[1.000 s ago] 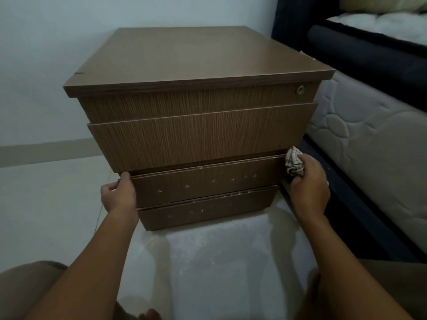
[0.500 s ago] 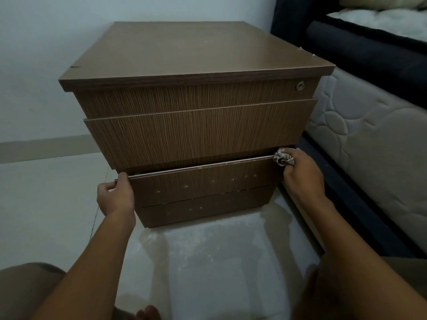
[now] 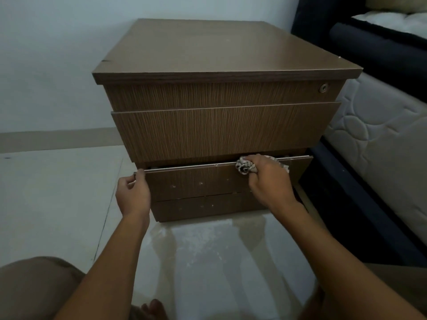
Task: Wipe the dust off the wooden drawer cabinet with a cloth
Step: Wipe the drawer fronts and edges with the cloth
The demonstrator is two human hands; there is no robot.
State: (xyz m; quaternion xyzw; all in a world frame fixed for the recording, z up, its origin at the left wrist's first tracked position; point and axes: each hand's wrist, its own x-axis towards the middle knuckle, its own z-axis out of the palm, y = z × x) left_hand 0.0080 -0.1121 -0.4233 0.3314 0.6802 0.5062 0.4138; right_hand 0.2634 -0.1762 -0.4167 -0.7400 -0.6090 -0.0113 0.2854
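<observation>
A brown wooden drawer cabinet point(image 3: 221, 125) stands on the floor in front of me. Its third drawer point(image 3: 196, 181) is pulled slightly out, with a dark gap above its top edge. My left hand point(image 3: 132, 195) grips the drawer's left top corner. My right hand point(image 3: 268, 179) holds a bunched checkered cloth point(image 3: 245, 167) and presses it on the drawer's top edge, right of the middle. Part of the cloth trails out behind the hand to the right.
A mattress and dark bed frame point(image 3: 379, 144) stand close along the cabinet's right side. A pale wall point(image 3: 57, 65) is behind. The glossy tiled floor point(image 3: 208, 262) shows dusty specks in front of the cabinet. My knees and toes are at the bottom edge.
My right hand slid the cloth leftward along the third drawer's top edge, from its right end toward the middle. My left hand stayed gripping the left corner. The view shifted slightly.
</observation>
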